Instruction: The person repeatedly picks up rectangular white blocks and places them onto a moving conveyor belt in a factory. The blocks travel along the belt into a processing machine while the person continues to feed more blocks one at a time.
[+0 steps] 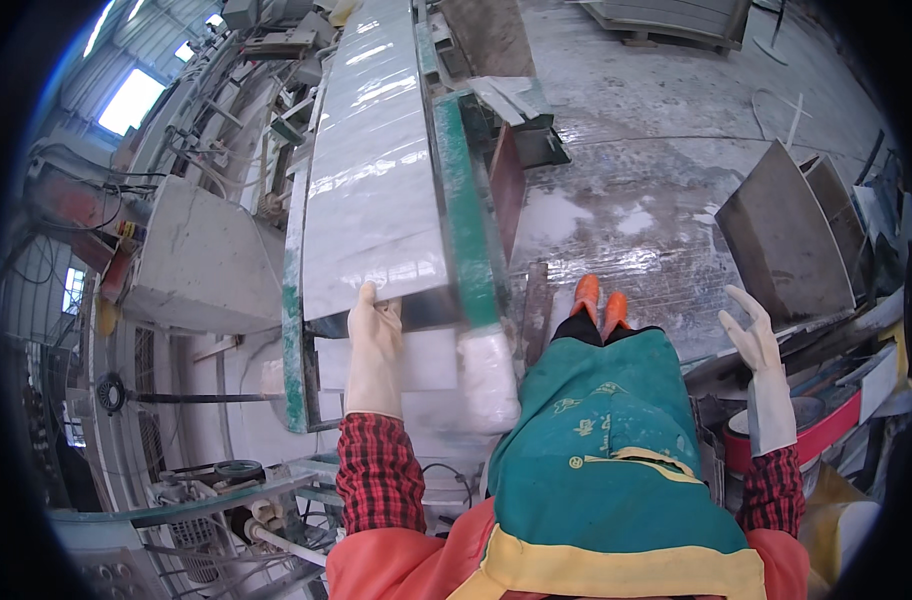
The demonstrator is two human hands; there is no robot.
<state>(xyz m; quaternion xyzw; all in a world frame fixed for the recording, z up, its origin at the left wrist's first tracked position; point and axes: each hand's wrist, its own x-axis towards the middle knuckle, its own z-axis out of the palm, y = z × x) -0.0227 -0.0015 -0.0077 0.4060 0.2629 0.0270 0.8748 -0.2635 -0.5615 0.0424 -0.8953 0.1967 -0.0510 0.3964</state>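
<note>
While the left hand (pixel 374 330) meets the near edge of the pale slab (pixel 376 205) at upper centre, whether its fingers clamp it cannot be told; the right hand (pixel 754 335), at right, has its fingers apart. Glossy, the slab is probably heavy, stiff, slippery and brittle, best held by two opposite edges.

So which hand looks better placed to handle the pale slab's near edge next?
Probably the left hand: it is at the near edge of the pale slab, while the right hand is open and away, beyond the green apron.
</note>
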